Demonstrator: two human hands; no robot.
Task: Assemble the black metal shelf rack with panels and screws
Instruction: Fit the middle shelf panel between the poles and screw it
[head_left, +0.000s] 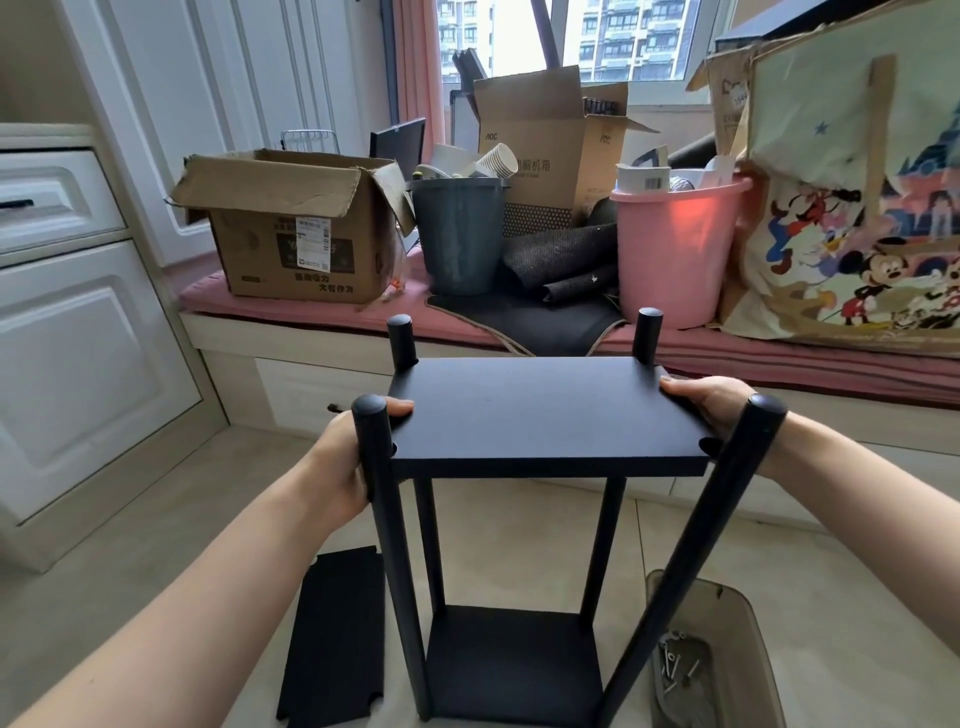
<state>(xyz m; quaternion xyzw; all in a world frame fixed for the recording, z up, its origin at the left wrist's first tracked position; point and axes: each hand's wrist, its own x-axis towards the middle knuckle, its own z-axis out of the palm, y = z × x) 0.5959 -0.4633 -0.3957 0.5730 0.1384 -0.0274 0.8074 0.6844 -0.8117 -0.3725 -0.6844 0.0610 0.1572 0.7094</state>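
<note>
Rack (511, 545) sat dead center in the head view, standing upright on the pale floor with four black poles sticking up. You had a black panel (540, 410) sitting level between those poles near their tops, and a second one, the bottom panel (511, 662), was already fixed low down at the foot of the frame.

Your left hand (345, 467) was curled around the left edge of the top panel, thumb lying on its upper face right by the near left pole (387, 525). Your right hand (714, 408) gripped the opposite edge the same way, thumb on top, fingers tucked under where I couldn't see them, just behind the near right pole (691, 551). The two far poles (401, 340) poked up past the panel's back corners.

Lower left of the frame, a spare panel (337, 634) with notched corners lay flat on the floor, just beside the rack but not touching it as far as I could tell. Lower right, a translucent bin (727, 613) held screws (675, 662) and some small hardware.

Across the top half there was a window seat with a cardboard box (291, 228), a grey bucket (460, 234), a pink bucket (675, 249) and a cartoon tote bag (857, 208).
</note>
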